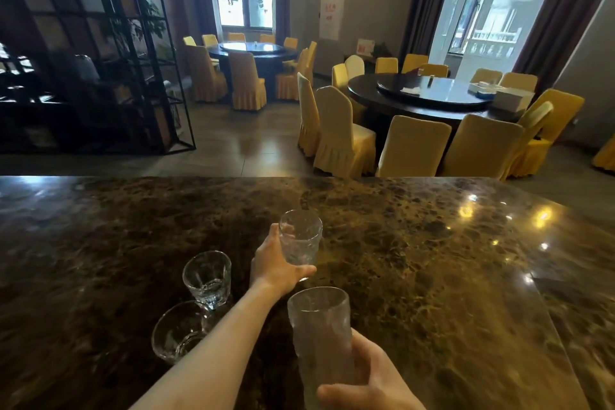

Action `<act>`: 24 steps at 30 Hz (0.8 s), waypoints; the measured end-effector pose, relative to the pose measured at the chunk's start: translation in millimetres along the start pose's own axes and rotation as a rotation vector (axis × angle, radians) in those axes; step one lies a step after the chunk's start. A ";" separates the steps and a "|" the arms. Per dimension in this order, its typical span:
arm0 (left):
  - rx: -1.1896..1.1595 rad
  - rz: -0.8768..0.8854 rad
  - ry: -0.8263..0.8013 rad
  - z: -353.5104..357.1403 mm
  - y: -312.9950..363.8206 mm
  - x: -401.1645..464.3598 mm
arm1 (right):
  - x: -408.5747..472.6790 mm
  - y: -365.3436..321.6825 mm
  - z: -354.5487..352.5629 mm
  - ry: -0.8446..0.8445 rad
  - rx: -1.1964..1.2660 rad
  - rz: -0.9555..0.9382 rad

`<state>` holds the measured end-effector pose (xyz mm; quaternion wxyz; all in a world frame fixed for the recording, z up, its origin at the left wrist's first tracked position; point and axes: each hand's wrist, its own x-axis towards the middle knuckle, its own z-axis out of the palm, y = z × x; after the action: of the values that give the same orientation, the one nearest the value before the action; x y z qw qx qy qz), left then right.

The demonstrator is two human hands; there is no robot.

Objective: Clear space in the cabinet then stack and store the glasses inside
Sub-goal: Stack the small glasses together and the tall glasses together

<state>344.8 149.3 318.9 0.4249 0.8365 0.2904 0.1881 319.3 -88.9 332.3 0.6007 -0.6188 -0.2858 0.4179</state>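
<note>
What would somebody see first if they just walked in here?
Two hands up front, each holding a clear glass: the left hand grips a short one, the right hand a taller stack. Two more glasses stand at left on the shiny brown marble counter.

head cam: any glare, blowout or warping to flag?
Head view: windows blown out; warm glare spots on the marble counter; left shelving underexposed; wide-angle bends the counter edge; glass in the right hand looks soft, glass in the left hand sharper.
</note>
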 end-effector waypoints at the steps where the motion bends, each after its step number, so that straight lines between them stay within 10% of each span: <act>1: 0.010 -0.002 -0.004 1.6 -2.6 0.1 | 2.3 -0.1 2.3 0.008 -0.040 -0.021; 24: -0.011 0.013 -0.151 -31.9 2.8 -2.2 | 52.2 16.5 37.2 0.477 -0.333 -0.256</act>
<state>326.2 165.8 339.2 0.4489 0.8478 0.2511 0.1288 310.2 -27.3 309.6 0.5891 -0.7481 -0.2768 0.1295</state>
